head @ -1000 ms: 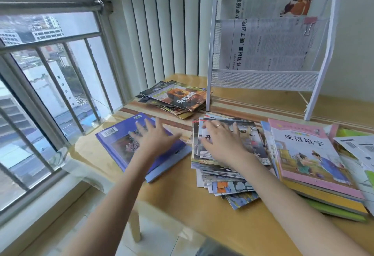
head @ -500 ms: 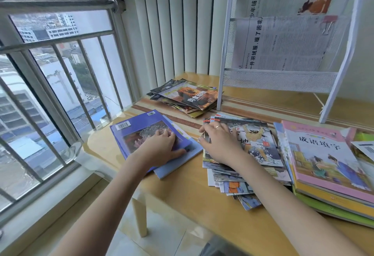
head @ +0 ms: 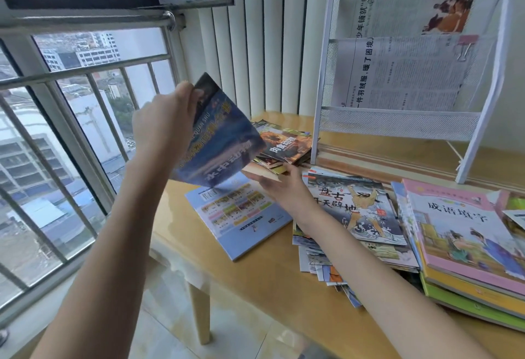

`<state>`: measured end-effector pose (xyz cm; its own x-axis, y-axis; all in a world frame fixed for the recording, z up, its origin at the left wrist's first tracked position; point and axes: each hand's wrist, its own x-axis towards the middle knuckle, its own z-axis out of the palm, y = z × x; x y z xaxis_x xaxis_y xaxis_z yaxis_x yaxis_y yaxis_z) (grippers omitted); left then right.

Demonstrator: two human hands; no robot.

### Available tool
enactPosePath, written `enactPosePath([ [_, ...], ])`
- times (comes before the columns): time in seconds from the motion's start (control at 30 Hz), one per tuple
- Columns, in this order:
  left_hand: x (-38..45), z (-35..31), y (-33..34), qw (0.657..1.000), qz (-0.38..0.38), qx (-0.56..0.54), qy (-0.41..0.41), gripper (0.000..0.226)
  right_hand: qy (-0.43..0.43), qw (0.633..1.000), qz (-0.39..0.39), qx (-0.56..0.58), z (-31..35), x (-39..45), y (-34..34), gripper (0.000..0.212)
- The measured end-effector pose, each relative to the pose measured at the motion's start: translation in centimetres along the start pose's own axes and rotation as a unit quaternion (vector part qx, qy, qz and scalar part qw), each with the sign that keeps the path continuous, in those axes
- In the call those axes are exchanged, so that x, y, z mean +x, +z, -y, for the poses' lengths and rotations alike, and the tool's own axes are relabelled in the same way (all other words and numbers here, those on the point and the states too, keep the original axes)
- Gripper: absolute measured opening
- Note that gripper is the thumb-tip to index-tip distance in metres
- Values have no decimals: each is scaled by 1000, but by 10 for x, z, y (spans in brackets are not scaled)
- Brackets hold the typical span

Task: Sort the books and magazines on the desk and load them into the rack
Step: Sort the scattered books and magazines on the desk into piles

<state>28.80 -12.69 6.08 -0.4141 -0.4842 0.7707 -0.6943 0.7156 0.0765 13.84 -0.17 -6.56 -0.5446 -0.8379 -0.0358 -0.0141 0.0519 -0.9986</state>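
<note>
My left hand (head: 163, 124) grips a blue book (head: 220, 137) by its upper edge and holds it tilted above the desk. My right hand (head: 279, 185) touches the book's lower right corner. Under it a light blue book (head: 241, 216) lies flat, back cover up. A dark magazine pile (head: 287, 147) sits behind. A messy stack of thin picture books (head: 355, 216) lies to the right, then a thicker stack topped by a pink book (head: 460, 225). The white mesh rack (head: 397, 125) stands at the back with newspapers in its upper tiers.
The wooden desk (head: 255, 287) ends at its near-left corner beside a window with metal bars (head: 85, 103). Vertical blinds (head: 255, 46) hang behind the desk. Tiled floor lies below the front edge.
My left hand has lifted the blue book off the desk and tilted it up, baring the light blue book beneath. My right hand left the picture-book stack for the lifted book's lower corner.
</note>
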Motion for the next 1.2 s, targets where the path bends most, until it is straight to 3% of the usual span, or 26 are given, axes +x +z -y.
enactPosePath([
  [0.13, 19, 15, 3, 997, -7, -47, -57, 45, 72, 990, -21, 117, -3, 13, 10, 65],
  [0.27, 33, 35, 19, 991, 18, -91, -94, 48, 17, 985, -21, 169, -5, 17, 15, 18],
  [0.4, 27, 63, 50, 972, 104, -88, -190, 54, 12, 967, -120, 226, 2, 33, 8, 9],
  [0.43, 22, 65, 60, 949, 144, -150, -236, 55, 17, 962, -141, 233, 3, 40, 4, 13],
  [0.47, 17, 63, 71, 901, 185, -255, -298, 54, 18, 961, -163, 222, 3, 51, 1, 17],
  [0.53, 6, 49, 92, 725, 247, -475, -433, 43, 28, 959, -213, 184, 4, 69, -2, 9],
  [0.57, 2, 40, 102, 653, 255, -546, -459, 35, 36, 956, -232, 178, 5, 79, -2, 8],
  [0.6, 0, 31, 115, 615, 248, -591, -459, 26, 51, 955, -232, 178, 7, 87, -4, 10],
  [0.63, 1, 22, 127, 604, 232, -615, -452, 19, 60, 954, -217, 196, 10, 94, -4, 13],
  [0.7, 7, 7, 148, 611, 185, -625, -449, 14, 53, 947, -163, 271, 15, 104, -6, 34],
  [0.77, 18, -3, 169, 624, 149, -615, -458, 14, 29, 934, -129, 332, 15, 108, -8, 73],
  [0.83, 32, -13, 191, 623, 125, -619, -463, 8, -30, 977, -145, 155, 9, 112, -13, 97],
  [0.87, 38, -19, 201, 641, 124, -606, -455, 8, -61, 984, -166, -17, 4, 115, -16, 92],
  [0.93, 41, -30, 222, 744, 185, -486, -420, 30, -79, 920, -230, -307, -10, 124, -26, 57],
  [0.97, 36, -34, 231, 796, 228, -400, -393, 52, -46, 890, -238, -386, -18, 129, -31, 44],
  [1.03, 15, -39, 252, 858, 272, -282, -331, 82, 39, 849, -212, -482, -29, 133, -36, 42],
  [1.1, -4, -38, 268, 885, 289, -234, -279, 79, 50, 826, -189, -528, -32, 134, -35, 48],
  [1.2, -4, -33, 278, 885, 327, -224, -246, 68, 16, 786, -179, -591, -33, 135, -31, 61],
])
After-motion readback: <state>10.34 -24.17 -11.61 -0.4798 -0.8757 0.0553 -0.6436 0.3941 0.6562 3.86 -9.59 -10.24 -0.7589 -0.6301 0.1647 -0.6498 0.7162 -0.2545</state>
